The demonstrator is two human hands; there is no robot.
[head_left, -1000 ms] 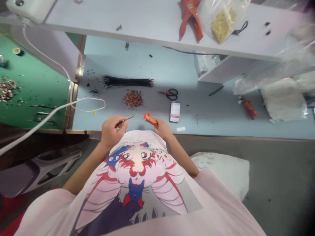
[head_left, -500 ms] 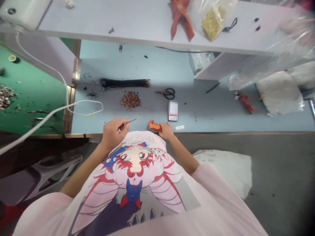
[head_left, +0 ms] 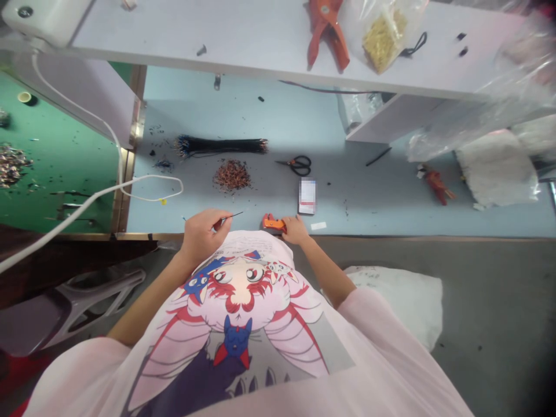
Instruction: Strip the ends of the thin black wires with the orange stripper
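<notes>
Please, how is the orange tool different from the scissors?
The orange tool is in the right hand; the scissors lie untouched on the blue tabletop. The tool has an orange-red body, while the scissors have black looped handles. Both have their working ends toward the left.

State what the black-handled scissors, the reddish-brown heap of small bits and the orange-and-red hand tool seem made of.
Black-handled scissors: blades dark grey, probably steel; handles evenly black, plastic or coated metal.
Reddish-brown heap: perhaps dull copper scraps, by colour; bits too small to be sure.
Orange-and-red hand tool: plastic or painted metal, given its bright colouring.
</notes>
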